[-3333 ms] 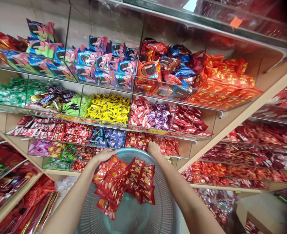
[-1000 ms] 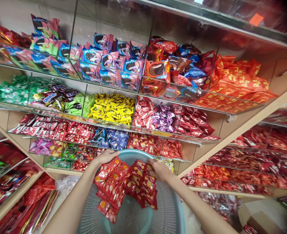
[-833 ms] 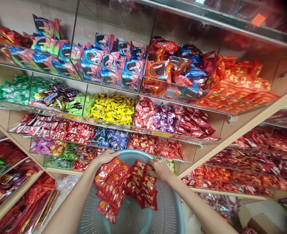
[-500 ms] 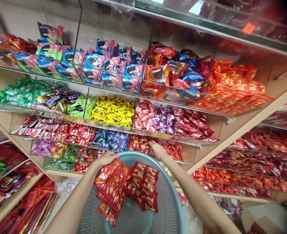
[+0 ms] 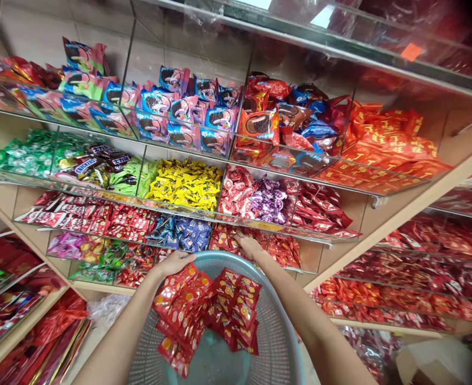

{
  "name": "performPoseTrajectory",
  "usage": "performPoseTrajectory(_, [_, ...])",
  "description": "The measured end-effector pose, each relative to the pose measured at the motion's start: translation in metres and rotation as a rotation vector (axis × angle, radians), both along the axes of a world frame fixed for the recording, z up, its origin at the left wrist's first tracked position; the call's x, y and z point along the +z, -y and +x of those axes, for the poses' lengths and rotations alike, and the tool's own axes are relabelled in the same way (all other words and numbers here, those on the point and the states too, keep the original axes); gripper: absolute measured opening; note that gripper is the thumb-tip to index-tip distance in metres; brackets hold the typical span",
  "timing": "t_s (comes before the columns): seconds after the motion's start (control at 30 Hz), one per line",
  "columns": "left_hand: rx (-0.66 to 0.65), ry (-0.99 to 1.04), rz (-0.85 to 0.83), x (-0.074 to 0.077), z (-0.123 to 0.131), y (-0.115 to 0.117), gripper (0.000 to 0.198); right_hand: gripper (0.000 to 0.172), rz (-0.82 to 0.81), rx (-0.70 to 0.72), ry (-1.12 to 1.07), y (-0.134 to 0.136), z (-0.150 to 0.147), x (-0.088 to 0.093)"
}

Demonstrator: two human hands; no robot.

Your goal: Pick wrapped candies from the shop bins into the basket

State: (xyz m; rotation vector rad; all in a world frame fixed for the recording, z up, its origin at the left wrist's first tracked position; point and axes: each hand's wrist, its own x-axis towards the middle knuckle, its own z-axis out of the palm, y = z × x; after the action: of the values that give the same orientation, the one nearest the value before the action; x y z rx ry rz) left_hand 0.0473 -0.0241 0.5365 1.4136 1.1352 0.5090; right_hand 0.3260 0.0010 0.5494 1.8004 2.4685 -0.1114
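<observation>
My left hand (image 5: 178,262) is closed on the rim of a round grey-green plastic basket (image 5: 278,299) with a perforated wall. Inside the basket lie two bunches of red snack packets (image 5: 183,305) with orange fruit pictures, against the far side and partly over the bottom. My right hand (image 5: 250,247) reaches past the far rim to the lower shelf. Its fingers are stretched out and touch small red packets (image 5: 223,238) in a compartment there; the fingertips are partly lost among them. I see nothing held in it.
Tilted shelves with clear dividers and front lips hold yellow sweets (image 5: 185,184), blue packets (image 5: 193,232), purple sweets (image 5: 270,199) and wrapped cookies (image 5: 262,124). More red goods (image 5: 428,262) fill shelves at the right. A cardboard box (image 5: 436,358) stands low at the right.
My right hand has moved slightly left along the red packets in the lower compartment. My left hand stays on the basket rim, and the packets inside look the same.
</observation>
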Motion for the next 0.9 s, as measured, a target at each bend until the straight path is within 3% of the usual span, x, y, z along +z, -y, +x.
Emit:
performPoseTrajectory(0.27, [-0.020, -0.027, 0.033, -0.004, -0.002, -0.003, 0.047, 0.049, 0.031, -0.066, -0.003, 0.007, 0.003, 0.002])
performPoseTrajectory(0.53, [-0.011, -0.018, 0.019, -0.001, -0.002, -0.004, 0.044, 0.045, 0.148, -0.147, -0.050, 0.027, 0.023, 0.022])
performPoseTrajectory(0.77, [-0.027, -0.008, 0.014, -0.013, -0.004, -0.009, 0.045, 0.042, 0.232, -0.176, -0.352, 0.090, 0.006, 0.047])
performPoseTrajectory(0.9, [-0.029, 0.003, 0.001, -0.012, -0.003, -0.008, 0.045, 0.040, 0.176, -0.190, -0.445, 0.139, -0.010, 0.041])
